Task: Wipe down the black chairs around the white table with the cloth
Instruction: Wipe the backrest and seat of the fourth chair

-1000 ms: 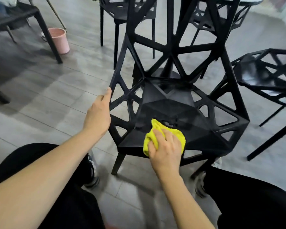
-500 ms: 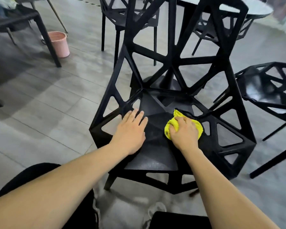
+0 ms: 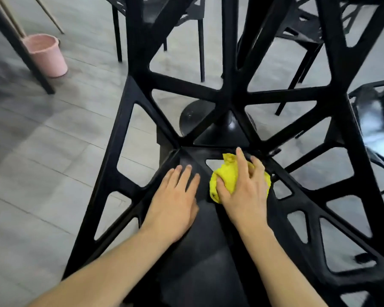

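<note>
A black lattice chair (image 3: 124, 138) with triangular cut-outs fills the view, its back rising at the top. My right hand (image 3: 245, 191) lies on a bunched yellow cloth (image 3: 227, 177) at the rear of the seat, near the join with the backrest; the fingers spread over it and curl into the cloth. To the left of the cloth, my left hand (image 3: 175, 202) rests flat on the seat, fingers straight and together.
A pink bucket (image 3: 46, 54) stands on the grey floor at upper left beside a black table leg (image 3: 20, 52). Another black chair (image 3: 377, 120) is close on the right, more chairs (image 3: 164, 16) behind. A black round table base (image 3: 193, 117) shows through the backrest.
The view has closed in on the chair. My right hand has slid the cloth toward the rear of the seat. My left hand came off the chair's left edge onto the seat.
</note>
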Motion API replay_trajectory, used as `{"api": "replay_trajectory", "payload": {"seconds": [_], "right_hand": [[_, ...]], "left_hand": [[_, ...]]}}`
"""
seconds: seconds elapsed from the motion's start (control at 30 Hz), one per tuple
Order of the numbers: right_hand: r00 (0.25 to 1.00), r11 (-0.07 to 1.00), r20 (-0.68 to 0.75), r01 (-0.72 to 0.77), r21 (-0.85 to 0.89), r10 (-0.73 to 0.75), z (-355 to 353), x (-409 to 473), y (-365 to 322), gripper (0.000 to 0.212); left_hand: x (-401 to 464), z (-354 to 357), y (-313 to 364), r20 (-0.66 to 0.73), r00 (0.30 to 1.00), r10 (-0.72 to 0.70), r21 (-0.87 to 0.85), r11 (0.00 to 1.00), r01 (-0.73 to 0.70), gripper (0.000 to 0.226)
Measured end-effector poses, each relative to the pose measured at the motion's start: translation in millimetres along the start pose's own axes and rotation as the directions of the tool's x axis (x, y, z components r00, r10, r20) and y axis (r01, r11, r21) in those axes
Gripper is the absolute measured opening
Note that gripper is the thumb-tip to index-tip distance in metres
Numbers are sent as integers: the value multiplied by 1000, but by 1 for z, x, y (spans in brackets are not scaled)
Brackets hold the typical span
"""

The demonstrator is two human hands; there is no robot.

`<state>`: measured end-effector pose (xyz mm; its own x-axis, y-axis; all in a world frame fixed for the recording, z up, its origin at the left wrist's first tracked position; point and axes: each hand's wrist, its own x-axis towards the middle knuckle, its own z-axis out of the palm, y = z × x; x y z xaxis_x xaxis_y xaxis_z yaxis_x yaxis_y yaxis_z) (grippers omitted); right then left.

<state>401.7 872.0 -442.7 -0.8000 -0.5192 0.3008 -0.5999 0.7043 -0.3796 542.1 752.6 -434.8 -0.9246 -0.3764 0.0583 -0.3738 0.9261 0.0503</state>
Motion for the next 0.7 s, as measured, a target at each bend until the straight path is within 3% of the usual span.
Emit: {"api": "replay_trajectory", "payload": {"seconds": [0.1,0.37,0.5,0.7], "right_hand": [[990,981,67,-112,-158,124,-14,-17,-2,77],[890,963,432,-25,-268,144,-66,-42,-5,53],[873,980,457,-101,-169,169,-114,-22,-15,39],[906,966,347,-258,-6,243,-226,21,-55,48]], "left_hand": [[-1,-5,-8,63,998,12,-24,1000,-11,64],[-20,-87,5,370,929,-23,-120,990,72,64],[-10,-162,13,309,951,15,-100,995,17,61],[21,-289,21,137,988,73,-110,992,-58,46]]}}
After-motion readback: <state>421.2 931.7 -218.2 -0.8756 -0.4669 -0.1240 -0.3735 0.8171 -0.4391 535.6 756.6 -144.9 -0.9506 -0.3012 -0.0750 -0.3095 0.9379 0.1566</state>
